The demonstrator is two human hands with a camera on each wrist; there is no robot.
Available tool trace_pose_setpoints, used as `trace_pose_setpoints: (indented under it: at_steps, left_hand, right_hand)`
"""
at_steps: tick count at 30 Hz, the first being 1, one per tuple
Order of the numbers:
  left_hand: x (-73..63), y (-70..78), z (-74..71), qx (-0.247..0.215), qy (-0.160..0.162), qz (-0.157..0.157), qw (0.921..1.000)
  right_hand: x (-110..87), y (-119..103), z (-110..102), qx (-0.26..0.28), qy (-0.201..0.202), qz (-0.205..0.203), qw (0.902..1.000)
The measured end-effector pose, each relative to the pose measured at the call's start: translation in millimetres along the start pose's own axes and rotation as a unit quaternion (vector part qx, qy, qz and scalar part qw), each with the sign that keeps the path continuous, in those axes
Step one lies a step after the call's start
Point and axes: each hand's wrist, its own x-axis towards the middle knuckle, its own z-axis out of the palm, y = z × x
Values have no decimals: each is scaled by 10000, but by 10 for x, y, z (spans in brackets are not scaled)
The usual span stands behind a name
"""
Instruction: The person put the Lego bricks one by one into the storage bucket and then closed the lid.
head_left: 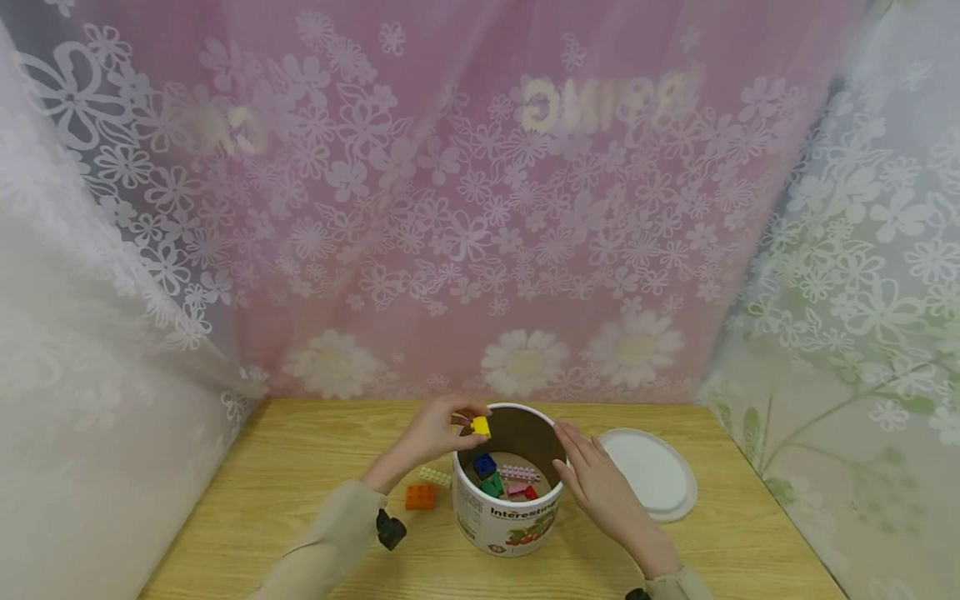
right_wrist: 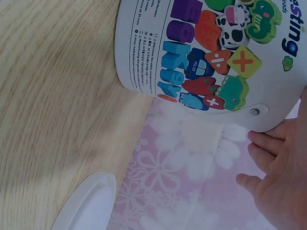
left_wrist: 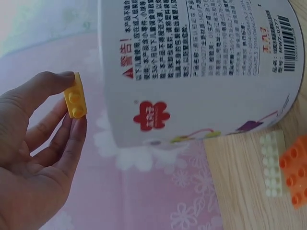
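A yellow toy brick point(head_left: 481, 427) is pinched between the thumb and fingers of my left hand point(head_left: 442, 429), over the left side of the rim of a round white bucket point(head_left: 480, 521). The left wrist view shows the studs of this yellow brick point(left_wrist: 76, 98) facing the camera. Blue point(head_left: 484, 465), green point(head_left: 492, 485), pink and red bricks lie on the bucket's floor. My right hand point(head_left: 600, 487) touches the bucket's right rim with fingers extended, holding no brick. In the right wrist view, the right hand's fingertips point(right_wrist: 261, 136) meet the bucket's edge.
Left of the bucket, an orange brick point(head_left: 421, 497) and a pale yellow-green brick point(head_left: 435, 476) lie on the wooden table point(head_left: 300, 492). A white round lid point(head_left: 648, 473) rests to the right. Patterned curtains point(head_left: 480, 208) hang behind and at both sides.
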Motion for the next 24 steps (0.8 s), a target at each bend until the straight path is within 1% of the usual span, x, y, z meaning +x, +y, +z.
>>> trace_pose_setpoints:
  at_steps: [3,8,13,18,24]
  left_hand:
    - [67,2,87,-35,-122,28,9999]
    - [179,-37,237,234,-297,57,9993]
    - [272,-63,363,266,-453,81,9986]
    - [330,-61,453,472,-637,106,9968]
    - [387,-62,521,720,-826,155,9939]
  right_hand:
    - [6,-3,-2,-23,10,-18,10000]
    - [6,2,3,-19,23,-3,10000]
    - [4,0,1,4,46,-46,10000]
    - [8,-5,2,27,53,-19,10000]
    - [-2,0,-1,20,98,-35,9999]
